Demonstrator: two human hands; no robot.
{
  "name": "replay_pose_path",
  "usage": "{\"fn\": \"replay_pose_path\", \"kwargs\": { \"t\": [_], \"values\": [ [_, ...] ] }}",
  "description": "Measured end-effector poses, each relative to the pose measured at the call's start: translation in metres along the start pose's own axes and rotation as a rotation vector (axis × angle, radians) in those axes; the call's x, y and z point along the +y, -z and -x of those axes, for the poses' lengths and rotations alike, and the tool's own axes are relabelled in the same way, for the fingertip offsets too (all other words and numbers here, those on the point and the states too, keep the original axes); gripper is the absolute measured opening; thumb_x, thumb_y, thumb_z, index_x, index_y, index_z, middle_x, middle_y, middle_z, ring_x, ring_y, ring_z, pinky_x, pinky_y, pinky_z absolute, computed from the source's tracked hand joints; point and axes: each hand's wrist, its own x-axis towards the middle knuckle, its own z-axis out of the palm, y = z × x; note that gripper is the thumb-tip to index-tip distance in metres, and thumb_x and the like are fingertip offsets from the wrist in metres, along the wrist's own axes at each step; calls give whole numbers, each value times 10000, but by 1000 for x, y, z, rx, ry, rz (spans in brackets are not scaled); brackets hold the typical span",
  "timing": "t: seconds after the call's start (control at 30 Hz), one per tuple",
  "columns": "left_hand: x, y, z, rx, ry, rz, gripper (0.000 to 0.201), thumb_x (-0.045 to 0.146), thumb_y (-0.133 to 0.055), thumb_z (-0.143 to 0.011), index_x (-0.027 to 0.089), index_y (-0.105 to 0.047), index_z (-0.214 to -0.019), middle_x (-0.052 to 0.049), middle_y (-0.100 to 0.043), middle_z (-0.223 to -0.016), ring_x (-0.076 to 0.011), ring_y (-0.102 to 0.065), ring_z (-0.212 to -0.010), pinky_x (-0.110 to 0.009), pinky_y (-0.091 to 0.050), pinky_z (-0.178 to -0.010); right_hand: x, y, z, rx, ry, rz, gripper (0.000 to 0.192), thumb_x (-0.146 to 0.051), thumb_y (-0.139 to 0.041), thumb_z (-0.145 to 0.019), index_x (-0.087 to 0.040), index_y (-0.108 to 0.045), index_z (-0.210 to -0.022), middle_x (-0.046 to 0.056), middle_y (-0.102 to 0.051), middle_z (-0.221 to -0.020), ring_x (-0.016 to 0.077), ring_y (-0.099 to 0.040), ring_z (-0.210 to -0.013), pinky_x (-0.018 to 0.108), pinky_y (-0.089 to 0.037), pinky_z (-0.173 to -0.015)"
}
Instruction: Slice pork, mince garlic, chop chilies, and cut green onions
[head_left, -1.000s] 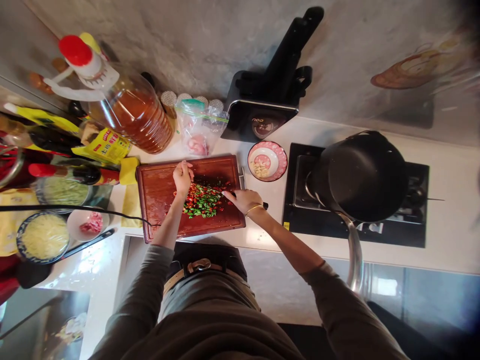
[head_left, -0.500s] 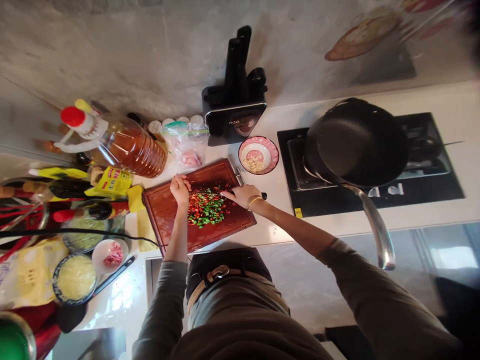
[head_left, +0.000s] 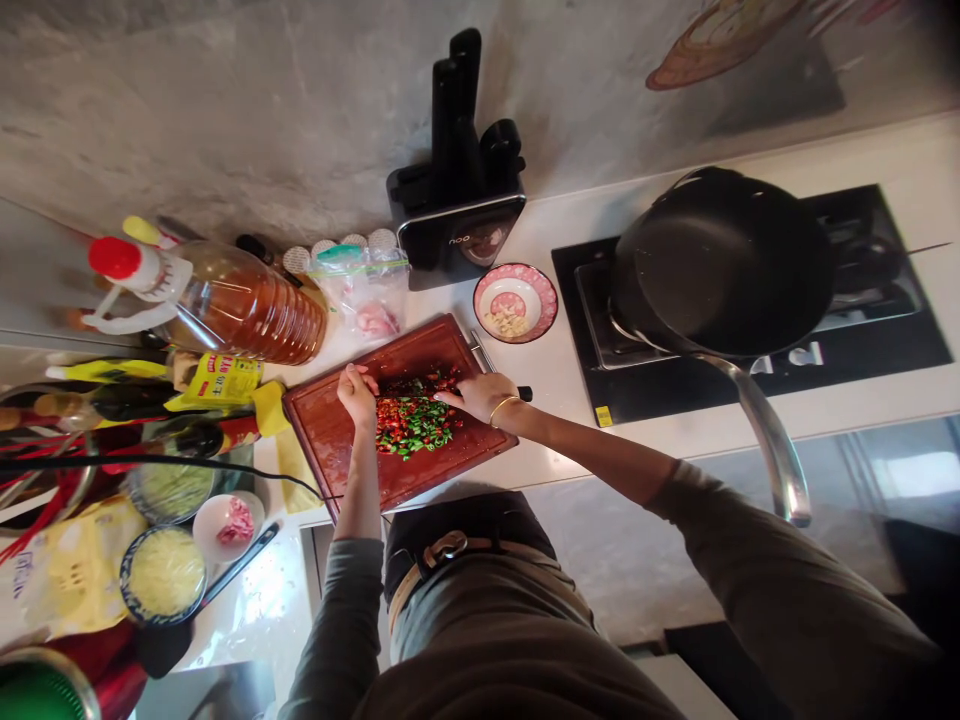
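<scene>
The chopped peppers [head_left: 411,418], red + green mixed, sat in a loose heap on the right half of our wooden cutting board [head_left: 330,432], near the counter's front edge. Our left hand [head_left: 358,397] was curled at the heap's left side, fingers bunched together against the pieces. Our right hand [head_left: 480,396] was closed round a knife handle [head_left: 525,393] w/ the blade lying across the far side of the pile; the blade itself was mostly hidden by the hand and peppers, so can't tell exactly how it sat.

Progress-wise: looked to us like the cutting was mostly done, everything already in small bits, no whole peppers left on the board. Prob just a bit more mincing or gathering left.

Around it: small pink bowl [head_left: 516,300] w/ pale bits just beyond the board's right corner, black pan [head_left: 724,262] on the stove [head_left: 885,345] to the right, big oil bottle [head_left: 225,305] far left, knife block [head_left: 457,200] against the wall.
</scene>
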Motion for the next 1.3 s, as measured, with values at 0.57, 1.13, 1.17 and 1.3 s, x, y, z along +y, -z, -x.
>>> {"fn": "replay_pose_path", "kwargs": {
  "t": [0.57, 1.13, 1.17, 1.3],
  "values": [
    [11, 16, 0, -2, -55, -31, 433, 567, -326, -886, 188, -466, -730, 79, -430, -416, -55, -398, -338, -174, -311, -400, -11, 4, 6, 33, 27, -38, 873, -764, -97, -795, -185, -722, -984, 168, -704, -979, 292, -651, -950, 357, -466, -770],
    [-1, 14, 20, 82, -46, 28, 393, 526, -341, -905, 188, -462, -745, 85, -430, -394, -48, -375, -324, -167, -301, -393, -2, -29, 9, 37, 19, 5, 820, -758, -123, -802, -210, -714, -952, 134, -716, -930, 245, -663, -901, 309, -453, -748],
    [-4, 15, 22, 76, -46, 27, 393, 528, -345, -904, 188, -458, -741, 86, -432, -394, -47, -375, -322, -166, -297, -391, -2, -32, 9, 57, 9, 12, 809, -754, -137, -805, -207, -713, -954, 134, -717, -923, 247, -664, -898, 307, -453, -742],
    [-1, 12, 24, 54, -71, -11, 384, 506, -356, -911, 179, -466, -740, 84, -442, -401, -44, -395, -335, -161, -329, -413, 0, -41, 9, 95, -1, 9, 779, -730, -150, -827, -203, -709, -956, 128, -716, -938, 240, -663, -903, 299, -448, -742]
  ]
}}
